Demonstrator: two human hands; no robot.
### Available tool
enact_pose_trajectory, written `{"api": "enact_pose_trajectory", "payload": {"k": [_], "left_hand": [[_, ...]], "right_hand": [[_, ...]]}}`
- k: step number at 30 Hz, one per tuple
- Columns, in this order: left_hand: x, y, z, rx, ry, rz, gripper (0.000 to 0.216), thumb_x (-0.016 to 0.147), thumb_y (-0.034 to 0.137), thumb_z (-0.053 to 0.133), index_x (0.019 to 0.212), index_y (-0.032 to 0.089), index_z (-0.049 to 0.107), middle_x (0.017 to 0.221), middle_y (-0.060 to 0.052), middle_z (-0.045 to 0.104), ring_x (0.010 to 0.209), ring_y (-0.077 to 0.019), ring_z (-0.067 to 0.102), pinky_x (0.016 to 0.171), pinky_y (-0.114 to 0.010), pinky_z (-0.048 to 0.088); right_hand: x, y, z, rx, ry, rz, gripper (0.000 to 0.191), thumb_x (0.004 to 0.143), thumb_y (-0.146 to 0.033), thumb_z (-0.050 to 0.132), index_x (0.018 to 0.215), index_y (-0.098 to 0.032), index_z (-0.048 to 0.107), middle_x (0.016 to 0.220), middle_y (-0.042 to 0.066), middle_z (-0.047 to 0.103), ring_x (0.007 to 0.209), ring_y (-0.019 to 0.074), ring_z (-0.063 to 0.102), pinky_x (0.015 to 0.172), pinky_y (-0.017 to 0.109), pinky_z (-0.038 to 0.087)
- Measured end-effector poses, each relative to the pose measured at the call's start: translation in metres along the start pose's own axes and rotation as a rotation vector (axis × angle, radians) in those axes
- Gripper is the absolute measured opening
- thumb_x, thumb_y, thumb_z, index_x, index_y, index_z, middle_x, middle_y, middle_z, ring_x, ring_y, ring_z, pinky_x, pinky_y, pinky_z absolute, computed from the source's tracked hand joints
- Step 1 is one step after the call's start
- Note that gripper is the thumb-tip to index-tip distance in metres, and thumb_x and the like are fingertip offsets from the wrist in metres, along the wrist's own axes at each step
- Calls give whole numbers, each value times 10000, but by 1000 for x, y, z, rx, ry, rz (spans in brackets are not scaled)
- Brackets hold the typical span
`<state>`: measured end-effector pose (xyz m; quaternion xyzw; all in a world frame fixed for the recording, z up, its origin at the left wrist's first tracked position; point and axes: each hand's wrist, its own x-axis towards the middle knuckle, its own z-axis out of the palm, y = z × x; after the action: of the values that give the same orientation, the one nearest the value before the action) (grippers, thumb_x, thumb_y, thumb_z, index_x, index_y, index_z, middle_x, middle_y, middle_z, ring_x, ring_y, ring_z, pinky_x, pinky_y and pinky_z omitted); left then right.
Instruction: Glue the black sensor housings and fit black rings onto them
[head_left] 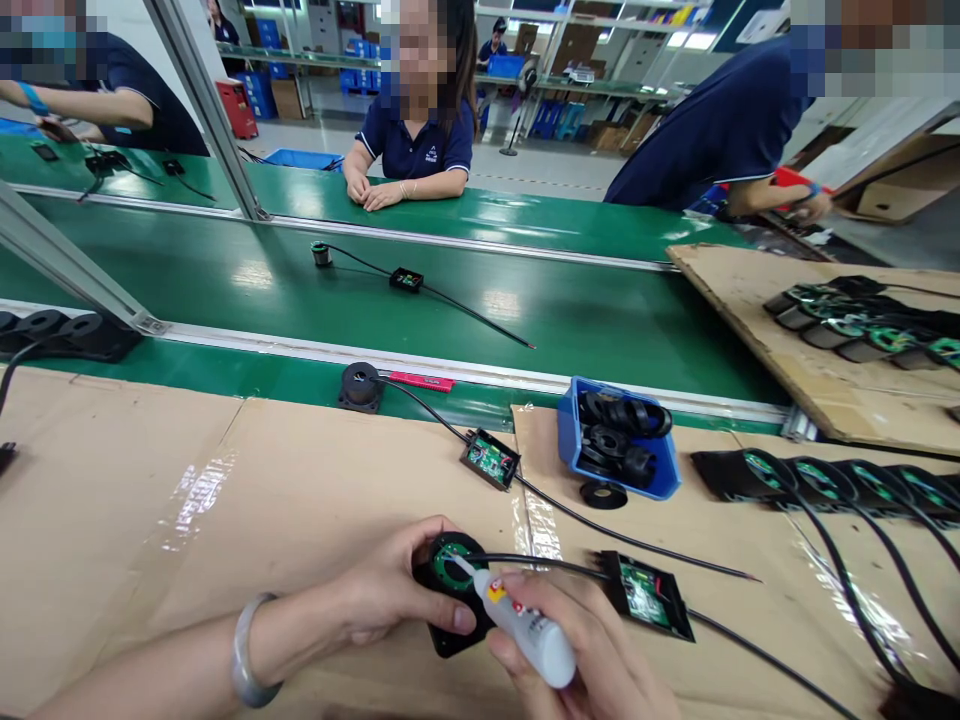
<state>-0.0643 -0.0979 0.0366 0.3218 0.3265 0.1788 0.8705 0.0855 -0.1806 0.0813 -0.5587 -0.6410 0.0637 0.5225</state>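
Left hand [401, 588] clasps the black housing [450, 642], right hand [592, 640] pinches the bottle [536, 635], apparently dosing the green board [447, 574]: steady squeeze called for!

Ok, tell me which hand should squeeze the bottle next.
Right hand, likely: it grips the bottle, nozzle at the green board; the left hand holds the black housing.

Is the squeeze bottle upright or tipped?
Tipped: the right hand holds it slanted, its nozzle at the green board in the black housing.
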Motion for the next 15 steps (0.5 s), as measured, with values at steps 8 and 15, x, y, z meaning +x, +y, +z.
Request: {"api": "enact_pose_trajectory", "payload": {"k": [8,15], "left_hand": [[0,1,1,-1,-2,1,549,479,181,961,917,137,632,821,13,643,793,-132,530,669,-226,378],[1,2,1,-11,1,-6,566,457,191,969,912,145,635,836,3,661,804,-144,549,688,-239,388]], "right_hand": [[0,4,-2,-56,14,2,97,964,-200,640,1052,-181,675,925,50,713,816,159,691,718,252,524],[0,8,-6,-99,5,-32,187,920,-107,657,1088,-189,673,928,37,726,796,172,700,729,274,536]]}}
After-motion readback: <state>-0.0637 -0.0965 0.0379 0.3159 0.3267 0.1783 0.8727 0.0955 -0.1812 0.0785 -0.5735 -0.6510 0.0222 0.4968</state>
